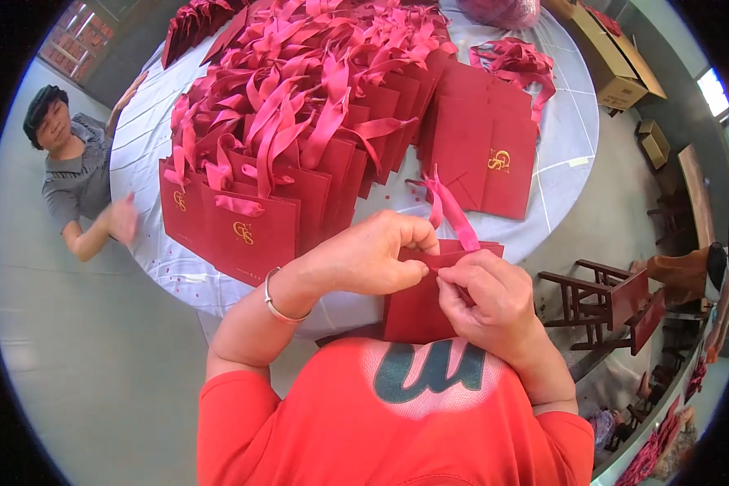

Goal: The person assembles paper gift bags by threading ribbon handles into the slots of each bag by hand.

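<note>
A dark red paper gift bag [413, 312] is directly in front of me at the table's near edge, with a pink ribbon handle [454, 215] looping up from its top. My left hand [381, 255] is at the bag's upper left, thumb and forefinger curled closed beside the ribbon's base. Against the bag's upper front, the fingertips of my right hand [494, 300] are pinched together. What either pinch holds is too small or hidden to make out.
Many red bags with pink ribbons [300, 105] crowd the round white-covered table [567, 105]. Flat red bags [478, 138] lie at right, near a bundle of ribbons [518, 65]. Another person [81, 170] is at the left edge. Wooden stools [616, 300] and a cardboard box [611, 61] stand right.
</note>
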The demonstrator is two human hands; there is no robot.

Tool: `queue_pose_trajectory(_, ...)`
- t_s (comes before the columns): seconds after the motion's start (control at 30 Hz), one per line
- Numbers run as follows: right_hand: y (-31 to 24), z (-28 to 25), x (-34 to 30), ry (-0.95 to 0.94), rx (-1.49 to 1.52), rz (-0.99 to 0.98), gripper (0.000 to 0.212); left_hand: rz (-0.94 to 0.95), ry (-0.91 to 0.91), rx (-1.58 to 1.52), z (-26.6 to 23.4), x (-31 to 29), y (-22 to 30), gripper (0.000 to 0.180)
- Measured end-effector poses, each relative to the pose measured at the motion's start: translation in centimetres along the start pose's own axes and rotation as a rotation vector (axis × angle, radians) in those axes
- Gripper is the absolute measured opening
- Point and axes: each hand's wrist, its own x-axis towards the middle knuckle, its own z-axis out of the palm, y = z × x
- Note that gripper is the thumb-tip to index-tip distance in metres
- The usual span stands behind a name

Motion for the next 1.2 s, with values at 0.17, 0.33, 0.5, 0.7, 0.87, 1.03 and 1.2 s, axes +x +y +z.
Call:
queue_pose_trajectory(0.17,-0.8,0.1,0.2,-0.044,-0.046,0.07,0.015,0.014,0.043,0.043,0.7,-0.1,0.3,0.017)
queue_pose_trajectory(0.33,-2.3,0.6,1.4,-0.327,-0.351,0.217,0.006,0.052,0.082,0.144,1.2,-0.4,0.7,0.016)
queue_pose_trajectory(0.5,-0.6,-0.2,2.5,-0.224,0.061,0.425,0.011,0.114,0.099,0.153,1.1,-0.5,-0.1,0.018)
queue_pose_trajectory(0.7,2.0,-2.5,3.5,-0.316,0.536,0.629,0.011,0.132,0.089,0.018,1.1,-1.0,1.2,0.018)
queue_pose_trajectory(0.87,5.0,-3.0,5.5,-0.759,0.705,0.623,0.013,0.178,0.174,0.134,2.1,-1.1,1.9,0.015)
queue_pose_trajectory(1.03,6.8,-1.3,6.3,-1.057,0.905,0.803,0.021,0.206,0.189,0.189,2.5,-1.1,2.4,0.014)
queue_pose_trajectory(1.2,5.8,-1.0,6.4,-0.942,0.925,0.939,0.022,0.164,0.182,0.143,2.0,-1.2,2.1,0.015)
